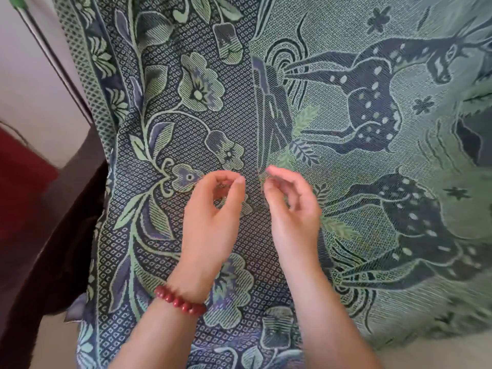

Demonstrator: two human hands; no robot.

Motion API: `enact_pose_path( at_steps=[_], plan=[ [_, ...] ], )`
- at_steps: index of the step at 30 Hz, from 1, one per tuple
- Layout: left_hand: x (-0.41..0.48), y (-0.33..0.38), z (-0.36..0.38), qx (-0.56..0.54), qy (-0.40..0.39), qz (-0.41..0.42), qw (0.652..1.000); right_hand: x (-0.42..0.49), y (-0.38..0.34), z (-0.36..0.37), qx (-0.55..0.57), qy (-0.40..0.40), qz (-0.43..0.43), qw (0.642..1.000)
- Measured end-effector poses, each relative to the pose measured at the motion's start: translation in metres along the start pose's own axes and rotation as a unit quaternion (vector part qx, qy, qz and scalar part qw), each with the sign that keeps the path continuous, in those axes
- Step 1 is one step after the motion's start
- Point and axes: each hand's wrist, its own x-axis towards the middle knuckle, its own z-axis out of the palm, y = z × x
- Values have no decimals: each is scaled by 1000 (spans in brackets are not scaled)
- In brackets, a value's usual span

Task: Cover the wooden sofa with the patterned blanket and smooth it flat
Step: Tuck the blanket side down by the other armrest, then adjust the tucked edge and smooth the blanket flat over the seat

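Red bead bracelet (181, 300) on left wrist. Left hand (213, 209) and right hand (290, 206) close together just above patterned blanket (372, 35), fingertips curled, likely picking loose thread; actual hold unclear. Blanket covers wooden sofa (53, 209); raised fold (269, 102) beyond hands not yet smoothed.

Green-and-blue woven blanket w/ deer and flower pattern (346, 161) lies spread over the dark brown wooden sofa (53, 235), whose frame shows bare only along the left edge. A raised crease (269, 102) runs down the blanket's middle toward the hands. Left hand (213, 217), w/ a red bead bracelet (179, 300) at the wrist, is above the fabric, thumb and forefinger tips meeting in a ring. Right hand (292, 209) is just beside it, fingers curled. Can't tell if either pinches anything. Red cloth (21, 171) sits past the sofa, far left.
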Motion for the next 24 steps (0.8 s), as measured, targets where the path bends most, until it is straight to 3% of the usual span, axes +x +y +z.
enact_pose_path(
  at_steps=[10,19,24],
  plan=[
    [23,221,-26,-11,-59,-26,998,22,-218,21,-12,32,44,998],
    [15,396,-53,-53,-120,2,991,15,-397,30,-9,121,-12,993],
    [-15,465,-17,-108,-183,-2,977,2,-467,-13,-29,173,-55,983]
  ],
)
